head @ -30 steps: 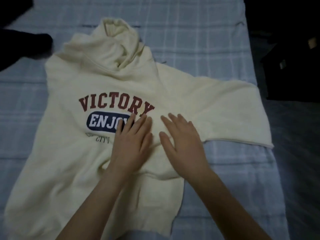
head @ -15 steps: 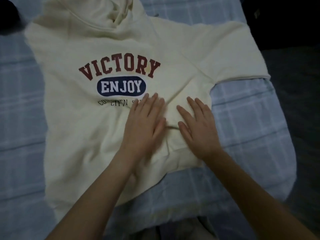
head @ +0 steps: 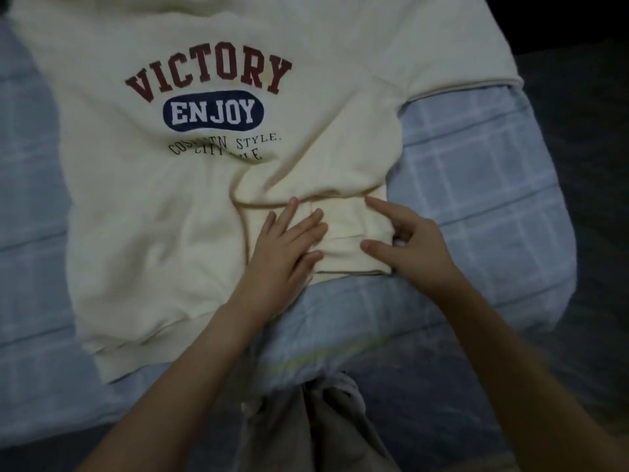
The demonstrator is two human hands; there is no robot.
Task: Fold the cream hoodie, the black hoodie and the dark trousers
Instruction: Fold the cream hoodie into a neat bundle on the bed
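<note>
At the near edge, below both wrists: a fold of grey-brown cloth (head: 326, 420) lies in shadow. It is too dim to tell what garment it is.
Under everything: a blue checked bed sheet (head: 476, 165), bare to the right of the right hand and along the near side of both forearms.
Left hand (head: 286, 247): lies flat, palm down, on the lower front of the cream hoodie (head: 136, 216). The fingers are straight and slightly spread, pressing the cloth and closed round nothing.
Right hand (head: 418, 253): just right of the left hand, at the hoodie's lower right corner. Its thumb (head: 372, 248) lies on top of the hem (head: 350, 253), the forefinger (head: 377, 206) stretches out over the cloth, and the other fingers curl in at the hem's side edge, so it holds that corner in a narrow pinch.
Between the two hands: a short stretch of flat hem band, with both hands touching it.
Just beyond the fingertips: a rumpled ridge of cloth, bunched across the front.
Cream hoodie: spread face up on the sheet, running from under both hands out to the far edge of view and well to the left of the left hand.
Beyond the ridge: the print (head: 211, 110) — "VICTORY" in dark red, "ENJOY" in white on a navy oval, and small black lettering partly lost in the creases.
Far right, beyond the right hand: one sleeve (head: 442, 46) lies out flat over the sheet.
</note>
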